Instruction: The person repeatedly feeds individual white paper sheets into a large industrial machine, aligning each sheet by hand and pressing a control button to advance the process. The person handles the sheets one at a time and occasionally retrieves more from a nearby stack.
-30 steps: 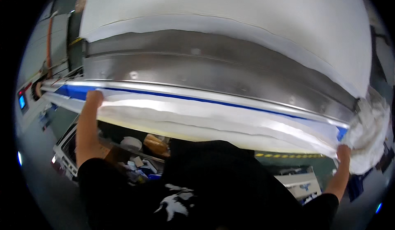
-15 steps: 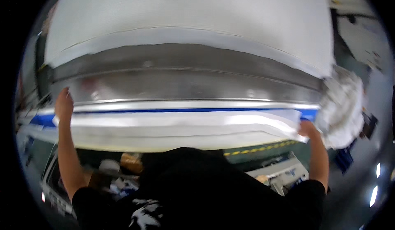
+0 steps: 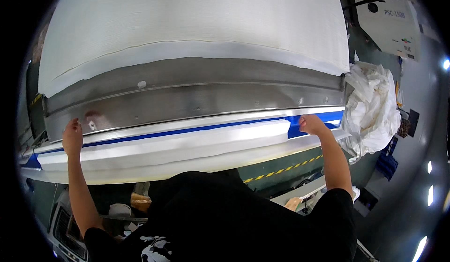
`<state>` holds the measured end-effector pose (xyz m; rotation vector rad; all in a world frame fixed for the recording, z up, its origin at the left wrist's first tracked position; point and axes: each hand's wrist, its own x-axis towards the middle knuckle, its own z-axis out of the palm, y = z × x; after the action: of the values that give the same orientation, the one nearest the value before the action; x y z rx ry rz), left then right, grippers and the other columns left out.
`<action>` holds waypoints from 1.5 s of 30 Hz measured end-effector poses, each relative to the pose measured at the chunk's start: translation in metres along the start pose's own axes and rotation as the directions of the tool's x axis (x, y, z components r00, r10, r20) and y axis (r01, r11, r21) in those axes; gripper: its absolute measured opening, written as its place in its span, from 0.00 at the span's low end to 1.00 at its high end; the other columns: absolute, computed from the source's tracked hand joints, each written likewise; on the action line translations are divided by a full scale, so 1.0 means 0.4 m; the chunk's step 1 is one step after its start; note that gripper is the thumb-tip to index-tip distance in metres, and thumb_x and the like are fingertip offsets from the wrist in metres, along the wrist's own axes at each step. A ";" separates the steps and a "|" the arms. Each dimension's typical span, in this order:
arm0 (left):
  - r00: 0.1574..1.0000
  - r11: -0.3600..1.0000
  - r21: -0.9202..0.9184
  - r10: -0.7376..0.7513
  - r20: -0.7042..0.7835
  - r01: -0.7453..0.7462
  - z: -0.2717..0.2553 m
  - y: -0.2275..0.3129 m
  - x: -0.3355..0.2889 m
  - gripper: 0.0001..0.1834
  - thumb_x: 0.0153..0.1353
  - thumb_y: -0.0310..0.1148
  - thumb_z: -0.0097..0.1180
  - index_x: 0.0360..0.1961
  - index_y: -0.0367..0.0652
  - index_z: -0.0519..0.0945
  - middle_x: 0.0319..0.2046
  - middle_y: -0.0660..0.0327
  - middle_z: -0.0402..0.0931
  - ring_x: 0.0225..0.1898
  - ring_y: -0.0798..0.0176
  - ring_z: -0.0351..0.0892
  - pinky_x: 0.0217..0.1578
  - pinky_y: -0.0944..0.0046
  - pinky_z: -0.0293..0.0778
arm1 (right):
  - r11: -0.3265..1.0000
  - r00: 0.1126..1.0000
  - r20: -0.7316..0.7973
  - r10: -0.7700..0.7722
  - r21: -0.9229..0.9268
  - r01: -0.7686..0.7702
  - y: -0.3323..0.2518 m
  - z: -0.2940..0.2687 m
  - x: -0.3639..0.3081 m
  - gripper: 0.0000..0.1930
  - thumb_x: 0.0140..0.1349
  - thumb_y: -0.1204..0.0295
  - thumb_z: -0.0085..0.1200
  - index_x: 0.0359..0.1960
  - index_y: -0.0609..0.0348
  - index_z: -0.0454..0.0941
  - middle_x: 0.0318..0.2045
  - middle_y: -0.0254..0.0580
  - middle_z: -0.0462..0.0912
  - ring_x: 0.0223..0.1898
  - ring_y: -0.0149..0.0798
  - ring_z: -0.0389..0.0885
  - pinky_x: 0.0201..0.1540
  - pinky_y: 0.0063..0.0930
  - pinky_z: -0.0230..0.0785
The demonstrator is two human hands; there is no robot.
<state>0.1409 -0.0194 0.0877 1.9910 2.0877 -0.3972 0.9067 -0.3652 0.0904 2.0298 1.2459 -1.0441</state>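
Note:
A long white cloth strip (image 3: 206, 138) lies along the near edge of the machine, over a blue band (image 3: 183, 130). Over the left end of the grey metal plate (image 3: 211, 98), my left hand (image 3: 72, 138) has its fingers curled in; whatever they might hold is hidden. My right hand (image 3: 311, 125) is closed above the blue surface near the right end, just right of where the white strip stops. Nothing can be made out in its fingers. Beyond the plate, a wide white fabric sheet (image 3: 201, 16) spreads out, its near edge slightly wavy.
Crumpled white cloth (image 3: 370, 107) hangs in a heap at the machine's right end. Yellow-and-black tape (image 3: 281, 169) marks the green floor below the near edge. At the lower left are a white round container (image 3: 120, 210) and a brown box (image 3: 140, 201).
My right hand has moved left and away from the strip's right end, which it was touching. The view has shifted and tilted. My left hand stays at the left end.

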 end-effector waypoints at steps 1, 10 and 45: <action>1.000 1.000 -0.030 0.000 -0.021 -0.001 0.006 -0.021 0.009 0.18 0.61 0.35 0.51 0.52 0.46 0.76 0.45 0.57 0.80 0.46 0.53 0.79 0.46 0.57 0.73 | 0.998 1.000 -0.016 -0.019 0.054 0.020 0.005 0.009 -0.004 0.11 0.44 0.66 0.53 0.30 0.54 0.80 0.32 0.49 0.83 0.37 0.55 0.80 0.41 0.41 0.73; 0.748 0.972 0.064 0.216 -0.627 -0.227 0.094 -0.063 0.129 0.19 0.58 0.37 0.54 0.50 0.42 0.74 0.49 0.51 0.74 0.50 0.46 0.73 0.51 0.50 0.68 | 0.963 0.967 -0.176 -0.182 0.166 0.212 -0.372 -0.093 0.033 0.11 0.53 0.66 0.56 0.32 0.61 0.79 0.27 0.51 0.82 0.31 0.47 0.82 0.36 0.35 0.73; 0.705 0.896 -0.326 -0.020 -0.709 -0.303 0.002 -0.072 0.268 0.26 0.51 0.30 0.55 0.54 0.43 0.70 0.56 0.54 0.67 0.59 0.50 0.64 0.60 0.51 0.59 | 0.529 0.382 -0.576 -0.723 -0.105 0.842 -2.195 -0.559 0.286 0.08 0.53 0.62 0.53 0.29 0.48 0.82 0.28 0.40 0.84 0.33 0.46 0.82 0.37 0.39 0.73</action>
<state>0.1066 0.0794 0.0509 2.1872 2.0787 0.9330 0.2217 0.2388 0.0810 1.9191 2.7488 -0.9778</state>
